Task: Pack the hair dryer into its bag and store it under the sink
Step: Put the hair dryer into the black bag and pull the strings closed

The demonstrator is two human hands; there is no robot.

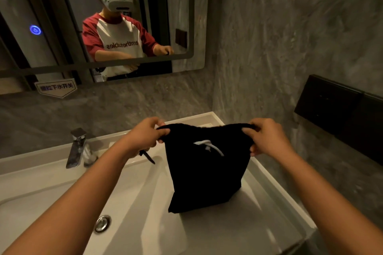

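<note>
A black cloth bag (204, 174) with a white logo hangs upright, its bottom resting on the white sink counter (244, 225) to the right of the basin. My left hand (145, 137) grips the bag's top left edge, with a black drawstring end dangling below it. At the top right corner, my right hand (264, 137) pinches the bag's rim. The two hands stretch the opening taut between them. The hair dryer itself is not visible; I cannot tell whether it is inside the bag.
The white basin (62, 203) with a chrome drain (102, 223) lies to the left, and a chrome faucet (76, 147) stands at its back. A mirror (145, 33) hangs on the grey wall above. A dark wall-mounted panel (342, 114) juts out at the right.
</note>
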